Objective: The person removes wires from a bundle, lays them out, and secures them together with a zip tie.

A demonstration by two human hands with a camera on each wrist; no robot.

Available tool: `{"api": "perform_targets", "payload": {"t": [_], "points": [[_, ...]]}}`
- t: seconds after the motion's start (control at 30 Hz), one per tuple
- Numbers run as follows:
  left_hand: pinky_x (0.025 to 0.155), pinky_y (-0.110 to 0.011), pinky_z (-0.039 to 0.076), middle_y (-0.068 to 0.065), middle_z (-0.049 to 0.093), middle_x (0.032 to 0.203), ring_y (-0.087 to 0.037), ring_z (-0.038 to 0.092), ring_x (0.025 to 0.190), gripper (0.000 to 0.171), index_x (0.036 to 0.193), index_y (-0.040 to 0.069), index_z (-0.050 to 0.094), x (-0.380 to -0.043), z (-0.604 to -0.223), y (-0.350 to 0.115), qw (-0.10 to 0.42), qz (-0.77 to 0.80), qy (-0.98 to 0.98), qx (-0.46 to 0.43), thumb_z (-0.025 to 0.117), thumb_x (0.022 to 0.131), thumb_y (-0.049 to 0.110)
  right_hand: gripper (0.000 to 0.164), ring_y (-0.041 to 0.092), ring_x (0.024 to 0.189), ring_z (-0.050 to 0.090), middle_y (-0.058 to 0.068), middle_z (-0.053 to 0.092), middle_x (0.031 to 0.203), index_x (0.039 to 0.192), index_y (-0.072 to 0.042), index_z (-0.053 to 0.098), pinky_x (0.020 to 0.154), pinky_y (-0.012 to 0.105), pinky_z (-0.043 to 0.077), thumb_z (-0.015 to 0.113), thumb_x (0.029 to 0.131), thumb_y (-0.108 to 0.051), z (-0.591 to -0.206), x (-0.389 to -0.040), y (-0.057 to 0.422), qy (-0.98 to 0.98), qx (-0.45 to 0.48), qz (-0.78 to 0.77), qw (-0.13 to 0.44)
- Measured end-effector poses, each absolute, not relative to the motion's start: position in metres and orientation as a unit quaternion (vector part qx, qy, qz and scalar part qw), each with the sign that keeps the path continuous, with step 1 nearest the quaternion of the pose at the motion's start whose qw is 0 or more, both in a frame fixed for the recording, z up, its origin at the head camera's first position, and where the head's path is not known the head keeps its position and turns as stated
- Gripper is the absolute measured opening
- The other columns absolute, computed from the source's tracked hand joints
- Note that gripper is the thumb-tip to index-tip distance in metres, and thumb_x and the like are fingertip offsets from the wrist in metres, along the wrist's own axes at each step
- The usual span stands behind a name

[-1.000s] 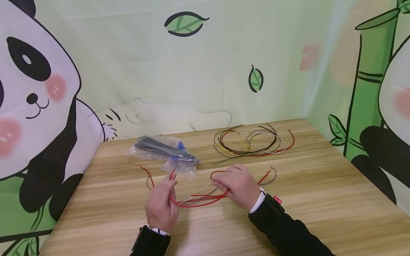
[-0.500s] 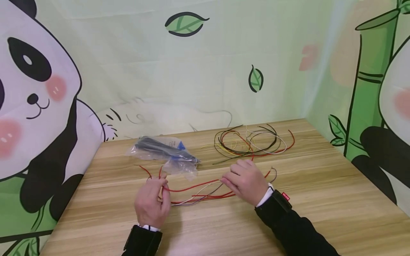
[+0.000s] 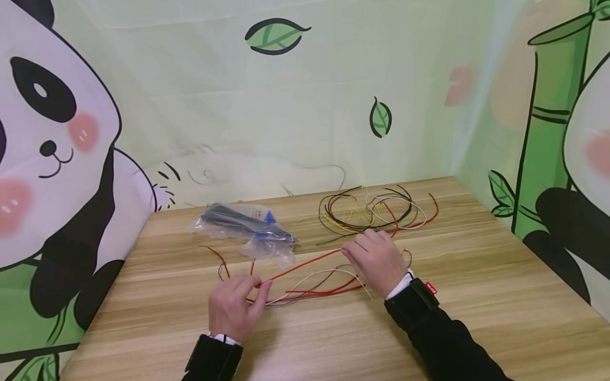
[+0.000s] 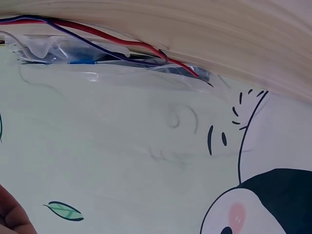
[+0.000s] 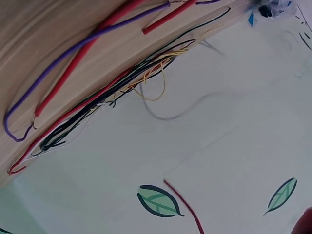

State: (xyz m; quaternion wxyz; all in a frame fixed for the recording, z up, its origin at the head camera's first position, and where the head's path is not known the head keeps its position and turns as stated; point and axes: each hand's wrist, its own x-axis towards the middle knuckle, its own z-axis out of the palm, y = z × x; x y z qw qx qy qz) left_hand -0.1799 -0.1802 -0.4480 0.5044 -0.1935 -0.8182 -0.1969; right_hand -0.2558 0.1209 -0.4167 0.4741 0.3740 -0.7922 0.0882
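A red wire (image 3: 305,263) runs nearly straight, rising to the right, between the two hands. My left hand (image 3: 234,306) pinches it between thumb and forefinger; one end sticks up past the fingers. My right hand (image 3: 376,263) pinches the wire farther right, and its free end (image 5: 185,202) shows in the right wrist view. Below the hands lie more red wires (image 3: 329,295), a white wire (image 3: 312,275) and a purple wire (image 5: 58,58). In the left wrist view only part of a finger (image 4: 12,214) shows at the lower left corner.
A clear plastic bag (image 3: 243,222) with dark contents lies at the back left of the wooden table (image 3: 157,317). Loose coils of black, yellow, white and red wire (image 3: 371,211) lie at the back right. A printed panda cloth (image 3: 310,106) hangs behind.
The red wire sagged between the hands and is now drawn nearly straight. My right hand has moved right and away from me. My left hand has shifted left and turned.
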Motion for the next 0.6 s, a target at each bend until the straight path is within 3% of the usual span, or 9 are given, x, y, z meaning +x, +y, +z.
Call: {"api": "perform_targets", "payload": {"t": [0.17, 0.3, 0.53, 0.6], "points": [[0.044, -0.025, 0.038, 0.002, 0.062, 0.057, -0.013, 0.053, 0.045, 0.045, 0.063, 0.013, 0.066, -0.181, -0.447, -0.176, 0.542, -0.197, -0.788, -0.215, 0.055, 0.1, 0.037, 0.042, 0.025, 0.069, 0.057, 0.002, 0.062, 0.07, 0.081, -0.011, 0.07, 0.062, 0.039, 0.043, 0.045, 0.107, -0.033, -0.419, -0.257, 0.122, -0.81, 0.321, 0.084, 0.483], [0.041, -0.023, 0.033, 0.005, 0.058, 0.053, -0.01, 0.047, 0.042, 0.041, 0.059, 0.013, 0.063, -0.184, -0.447, -0.173, 0.566, -0.197, -0.766, -0.232, 0.057, 0.096, 0.031, 0.032, 0.028, 0.07, 0.059, 0.004, 0.064, 0.069, 0.077, -0.01, 0.068, 0.063, 0.042, 0.043, 0.057, 0.1, -0.029, -0.419, -0.259, 0.124, -0.815, 0.294, 0.086, 0.491], [0.041, -0.023, 0.034, 0.006, 0.055, 0.052, -0.008, 0.045, 0.043, 0.035, 0.058, 0.014, 0.059, -0.183, -0.444, -0.169, 0.568, -0.202, -0.758, -0.25, 0.059, 0.091, 0.024, 0.036, 0.028, 0.073, 0.062, 0.004, 0.069, 0.072, 0.077, -0.013, 0.071, 0.067, 0.045, 0.047, 0.055, 0.102, -0.034, -0.417, -0.258, 0.127, -0.838, 0.265, 0.088, 0.469], [0.042, -0.023, 0.035, 0.006, 0.055, 0.053, -0.008, 0.045, 0.043, 0.034, 0.058, 0.014, 0.059, -0.182, -0.444, -0.171, 0.566, -0.205, -0.759, -0.246, 0.06, 0.091, 0.023, 0.026, 0.028, 0.072, 0.062, 0.004, 0.069, 0.072, 0.078, -0.012, 0.072, 0.067, 0.044, 0.047, 0.065, 0.096, -0.03, -0.417, -0.259, 0.131, -0.849, 0.252, 0.092, 0.456]]}}
